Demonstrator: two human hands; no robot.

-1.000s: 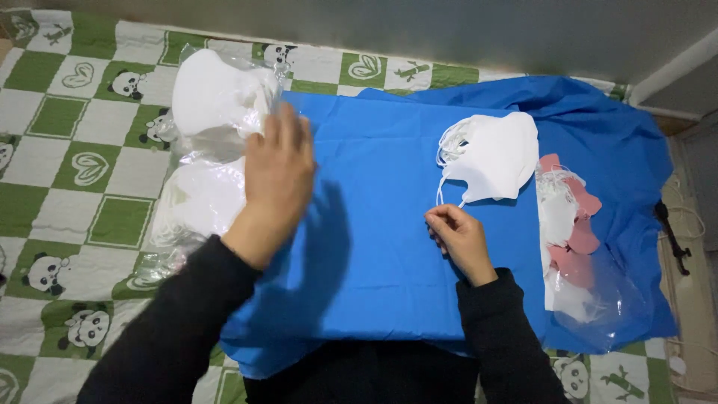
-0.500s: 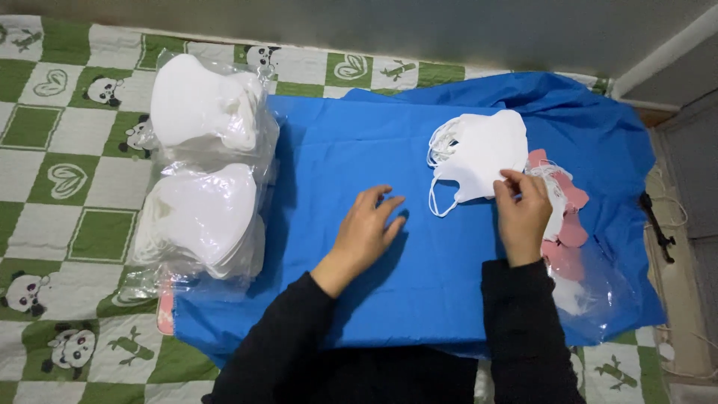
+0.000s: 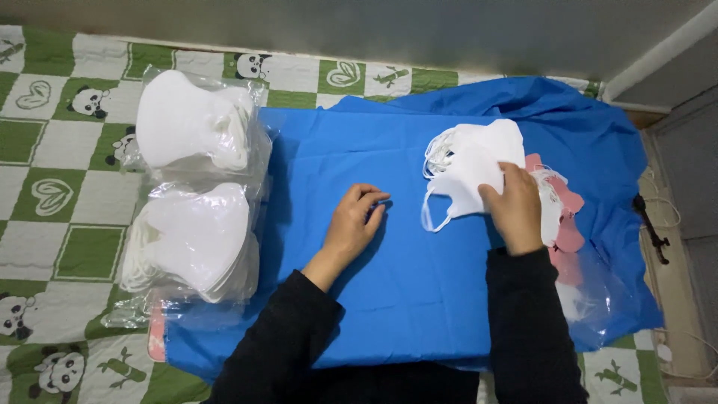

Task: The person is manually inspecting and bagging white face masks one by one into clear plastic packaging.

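Observation:
My right hand [image 3: 516, 206] grips the top white face mask [image 3: 467, 183] of a small stack [image 3: 479, 146] lying on the blue cloth [image 3: 404, 284]; its ear loop hangs to the left. My left hand [image 3: 355, 224] rests on the blue cloth in the middle, fingers loosely curled, holding nothing. Pink masks [image 3: 568, 217] lie under and to the right of my right hand, partly hidden by it.
Two clear plastic bags of white masks [image 3: 194, 127] [image 3: 194, 239] lie at the left edge of the cloth. A clear plastic bag [image 3: 598, 299] lies at the right. Green-and-white panda-print mat [image 3: 45, 150] is underneath. A wall runs along the top.
My left hand has drawn back from the bagged masks to the middle of the cloth. My right hand has moved up to the white mask stack and taken hold of the top mask.

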